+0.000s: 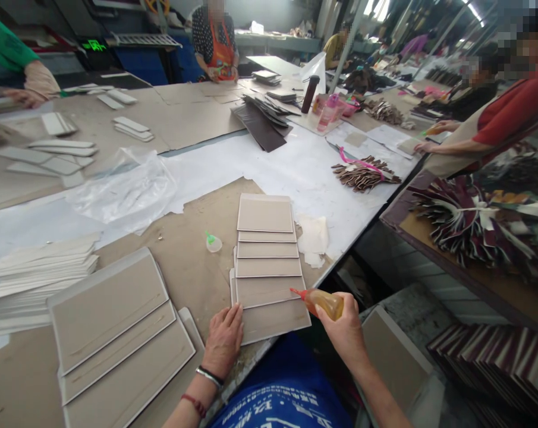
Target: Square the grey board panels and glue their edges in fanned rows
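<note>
My left hand (224, 340) lies flat, fingers stretched out, on the near left corner of an overlapping row of grey-brown card panels (267, 261). My right hand (343, 326) is closed round a small amber glue bottle (323, 301). Its red nozzle points left over the right edge of the nearest panel. A second fan of larger panels (112, 333) lies to the left of my left hand, on the brown cardboard sheet (192, 238) that covers the table.
A small green-capped bottle (213, 242) and white cloth scraps (313, 238) flank the row. White card stacks (37, 279) sit far left, clear plastic film (126, 190) beyond. Other people work around the table; dark leather pieces (364, 173) and fanned bundles (474, 220) lie to the right.
</note>
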`<state>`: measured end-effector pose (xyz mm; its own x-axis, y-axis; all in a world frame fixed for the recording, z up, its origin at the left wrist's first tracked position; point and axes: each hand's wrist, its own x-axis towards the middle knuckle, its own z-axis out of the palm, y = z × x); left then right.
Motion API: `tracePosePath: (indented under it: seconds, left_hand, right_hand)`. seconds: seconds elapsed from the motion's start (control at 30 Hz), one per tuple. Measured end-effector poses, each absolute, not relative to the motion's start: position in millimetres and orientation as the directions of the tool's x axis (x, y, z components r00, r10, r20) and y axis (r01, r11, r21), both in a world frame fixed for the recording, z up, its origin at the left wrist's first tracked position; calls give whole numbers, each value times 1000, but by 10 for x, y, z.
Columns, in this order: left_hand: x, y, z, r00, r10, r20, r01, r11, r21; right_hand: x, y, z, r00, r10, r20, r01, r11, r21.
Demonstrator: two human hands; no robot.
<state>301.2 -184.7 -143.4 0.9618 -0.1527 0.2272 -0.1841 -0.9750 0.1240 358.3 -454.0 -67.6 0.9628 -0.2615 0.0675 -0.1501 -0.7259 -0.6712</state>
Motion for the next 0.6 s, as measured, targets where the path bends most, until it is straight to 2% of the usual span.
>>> tracePosePath:
  seconds: [0.27, 0.43, 0.53, 0.6]
  left_hand:
    - [3025, -1847, -1407, 947, -182, 265, -213, -972, 95]
    - [3031, -1842, -1395, 948, -180, 264, -218, -968, 121]
    - [3029, -1843, -1404, 949, -160, 270, -208, -966, 157]
    - [3023, -1847, -1416, 947, -157, 280, -209, -964, 167]
  right_hand:
    - [3623, -4725, -676, 937, -342, 72, -201, -697, -688]
    - [3629, -4750, -682, 926, -370, 80, -214, -685, -696]
    - [3601, -4684, -722, 921, -387, 39, -241, -646, -725]
    - [3574, -4565, -752, 920, -390, -23, -260, -566, -782]
